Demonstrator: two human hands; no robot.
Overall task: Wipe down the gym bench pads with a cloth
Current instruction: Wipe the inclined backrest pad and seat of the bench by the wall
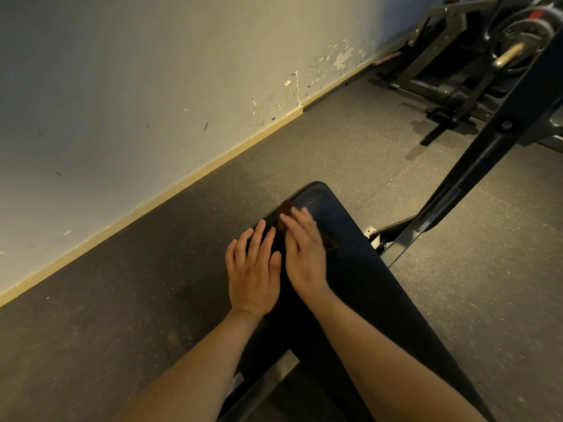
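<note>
A long black bench pad (350,269) runs from the lower middle of the view up to its rounded far end. My left hand (254,271) lies flat on the pad's left edge, fingers straight and spread. My right hand (304,251) presses flat on a dark brown cloth (330,243), which is mostly hidden under the palm and fingers; a corner shows to the right and a bit near the fingertips. The right hand is blurred.
Speckled rubber floor (152,284) surrounds the bench. A scuffed wall (137,86) with a pale skirting stands to the left. The bench's black steel frame (475,166) rises at the right. A machine with a weight plate (515,44) stands at the far right.
</note>
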